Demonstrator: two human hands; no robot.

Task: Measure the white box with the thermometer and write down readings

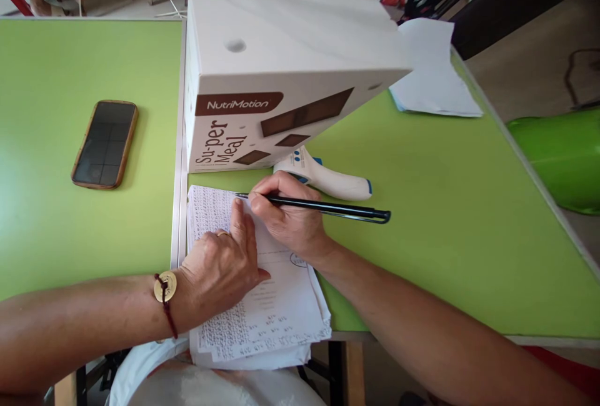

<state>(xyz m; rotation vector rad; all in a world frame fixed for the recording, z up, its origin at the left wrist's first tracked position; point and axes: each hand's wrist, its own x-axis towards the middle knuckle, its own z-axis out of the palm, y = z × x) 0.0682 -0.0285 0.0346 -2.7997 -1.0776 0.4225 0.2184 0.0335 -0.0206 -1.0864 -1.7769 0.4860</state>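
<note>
Right hand (296,226) pinches the pen (347,208) at the far end of the sheets (300,301); left hand (220,263), grasping nothing, rests across them, likely to steady them.

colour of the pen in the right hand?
Black: the pen shows best in the head view, the only one here.

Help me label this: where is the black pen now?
In the head view, the black pen is central, in the right hand, its tip beside a finger of the left hand.
</note>
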